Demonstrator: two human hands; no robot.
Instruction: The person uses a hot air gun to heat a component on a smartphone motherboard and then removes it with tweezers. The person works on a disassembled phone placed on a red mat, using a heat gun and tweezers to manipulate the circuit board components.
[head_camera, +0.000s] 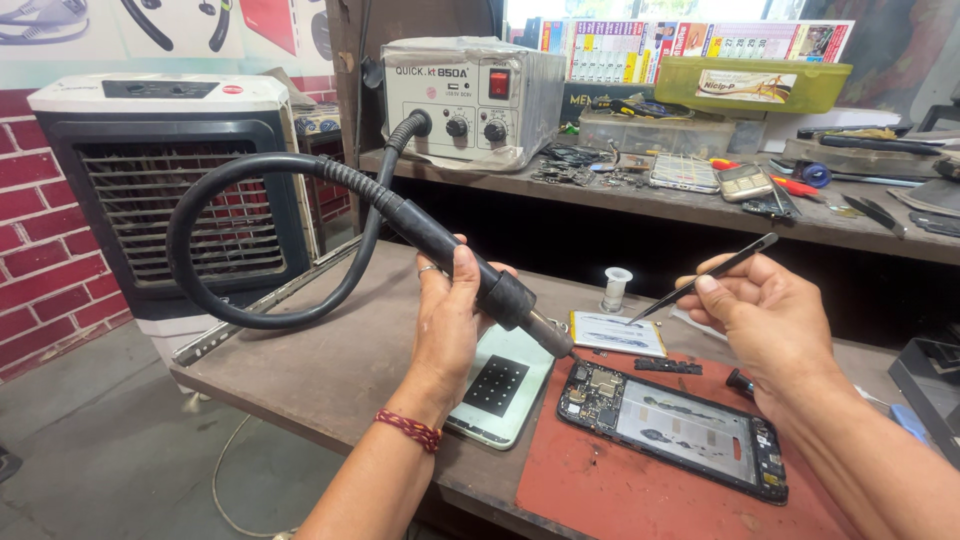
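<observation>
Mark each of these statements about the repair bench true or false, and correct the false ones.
1. The left hand grips the hot air wand. True.
2. The right hand holds a screwdriver. False: it holds tweezers.
3. The opened phone lies on a red mat. True.
4. The wand's nozzle points up at the shelf. False: it points down toward the phone's upper end.
5. A hose joins the wand to the grey station. True.
</observation>
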